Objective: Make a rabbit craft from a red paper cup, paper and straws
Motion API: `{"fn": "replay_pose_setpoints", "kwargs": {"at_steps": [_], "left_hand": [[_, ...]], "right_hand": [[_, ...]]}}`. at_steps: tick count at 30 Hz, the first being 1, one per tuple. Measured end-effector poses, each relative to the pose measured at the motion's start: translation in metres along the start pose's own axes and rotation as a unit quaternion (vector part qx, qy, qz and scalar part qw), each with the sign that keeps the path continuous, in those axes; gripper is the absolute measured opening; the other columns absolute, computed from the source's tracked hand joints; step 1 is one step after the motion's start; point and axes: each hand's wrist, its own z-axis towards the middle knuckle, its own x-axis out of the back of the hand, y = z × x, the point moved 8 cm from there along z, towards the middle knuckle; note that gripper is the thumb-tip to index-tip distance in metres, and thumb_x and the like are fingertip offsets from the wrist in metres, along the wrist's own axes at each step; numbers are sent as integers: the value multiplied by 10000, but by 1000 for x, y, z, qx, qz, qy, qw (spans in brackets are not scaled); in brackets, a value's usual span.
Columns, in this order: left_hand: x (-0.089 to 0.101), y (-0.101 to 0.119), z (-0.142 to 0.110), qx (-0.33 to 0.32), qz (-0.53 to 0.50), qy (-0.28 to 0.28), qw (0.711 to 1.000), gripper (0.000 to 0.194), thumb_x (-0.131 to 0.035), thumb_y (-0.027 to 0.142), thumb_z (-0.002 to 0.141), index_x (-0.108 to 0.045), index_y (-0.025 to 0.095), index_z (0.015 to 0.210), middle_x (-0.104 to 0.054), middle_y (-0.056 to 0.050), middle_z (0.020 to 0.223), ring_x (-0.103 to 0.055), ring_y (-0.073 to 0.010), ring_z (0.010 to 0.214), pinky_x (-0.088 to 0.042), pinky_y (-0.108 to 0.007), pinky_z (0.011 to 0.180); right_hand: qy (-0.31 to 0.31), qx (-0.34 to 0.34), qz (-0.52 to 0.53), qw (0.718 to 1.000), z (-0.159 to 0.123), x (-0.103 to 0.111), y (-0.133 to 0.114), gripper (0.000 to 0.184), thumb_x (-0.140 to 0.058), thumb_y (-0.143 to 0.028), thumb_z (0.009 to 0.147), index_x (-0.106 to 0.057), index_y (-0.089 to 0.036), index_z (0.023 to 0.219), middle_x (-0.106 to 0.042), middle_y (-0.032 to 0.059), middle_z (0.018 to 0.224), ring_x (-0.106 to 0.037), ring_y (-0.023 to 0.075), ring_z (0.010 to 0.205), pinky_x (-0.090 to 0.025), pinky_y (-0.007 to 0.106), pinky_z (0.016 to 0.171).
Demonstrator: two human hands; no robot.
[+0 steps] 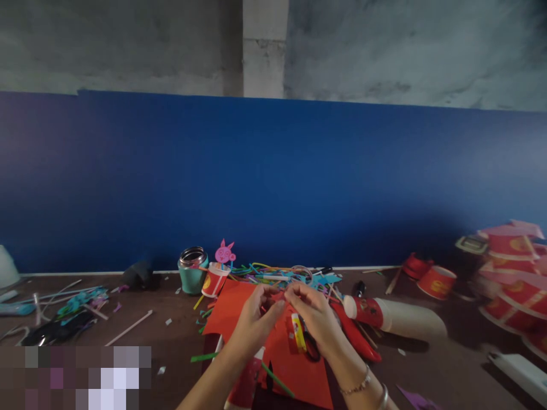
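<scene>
My left hand [260, 318] and my right hand [314, 319] are raised close together over red paper sheets [299, 373]. Both have their fingers curled in a pinch, tips nearly meeting. A reddish patch shows between the fingertips; whether it is a held piece or the paper behind, I cannot tell. Just below the right hand lie a yellow glue stick [298, 333] and a dark looped handle [313, 347], perhaps of scissors, partly hidden by that hand. A green strip [277, 380] crosses the paper nearer to me.
Behind the hands stand a teal jar [193, 273] and a red paper cup [215, 280] with a pink pig-face cutout [224, 252]. Colourful pipe cleaners [273, 274] are heaped there. A white bottle [410, 319] lies to the right, near stacked red cups [513, 285]. A blue panel [273, 182] closes the back.
</scene>
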Motion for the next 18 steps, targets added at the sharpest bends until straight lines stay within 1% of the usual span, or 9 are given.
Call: {"fn": "replay_pose_setpoints", "kwargs": {"at_steps": [3,5,6,8,9,11,14,18], "left_hand": [[2,-1,2,13,8,27,1000,237,-554,389,773,-559,156,728,-449,42,598,-380,-94,519,-286,-209,483],[7,1,2,13,18,57,998,254,-557,391,762,-548,160,655,-409,59,540,-337,-83,472,-257,-209,458],[10,2,1,7,23,72,997,254,-557,384,760,-549,160,642,-411,59,533,-329,-81,464,-253,-209,455],[16,4,1,-2,35,100,994,236,-552,361,763,-564,156,648,-441,49,543,-337,-83,469,-253,-208,456],[18,4,1,-2,43,108,993,224,-547,350,767,-576,153,665,-461,42,551,-347,-86,473,-255,-208,456],[20,5,1,-5,64,115,991,211,-536,333,777,-597,148,698,-510,22,575,-388,-98,489,-272,-208,461],[18,7,1,-23,99,102,990,203,-514,310,797,-625,150,741,-587,-14,642,-475,-130,551,-326,-218,501],[14,16,-1,-67,135,88,985,192,-479,266,823,-630,165,761,-613,-36,701,-538,-164,650,-378,-240,586]], "right_hand": [[11,28,-50,998,0,1,-4,236,-574,-370,787,-601,-179,652,-598,22,713,-540,163,701,-415,249,624],[25,55,-92,994,-1,2,-7,218,-554,-355,809,-639,-188,697,-640,48,784,-575,191,777,-442,275,691],[37,72,-108,991,-2,3,-10,206,-538,-348,823,-659,-194,756,-656,62,845,-585,205,832,-449,293,740],[64,102,-141,983,-5,6,-16,204,-509,-332,846,-658,-203,899,-660,80,937,-588,219,901,-448,321,807],[73,115,-160,978,-7,6,-19,201,-502,-322,852,-644,-205,934,-658,82,938,-589,219,894,-450,326,806],[74,140,-200,967,-11,3,-24,149,-506,-291,851,-625,-208,885,-652,74,873,-590,214,841,-455,323,773],[56,166,-245,953,-15,-4,-29,121,-517,-238,837,-613,-212,769,-648,63,808,-589,210,804,-453,322,763],[61,137,-268,952,-15,-4,-24,124,-521,-219,822,-637,-213,779,-661,63,803,-600,215,785,-455,319,736]]}}
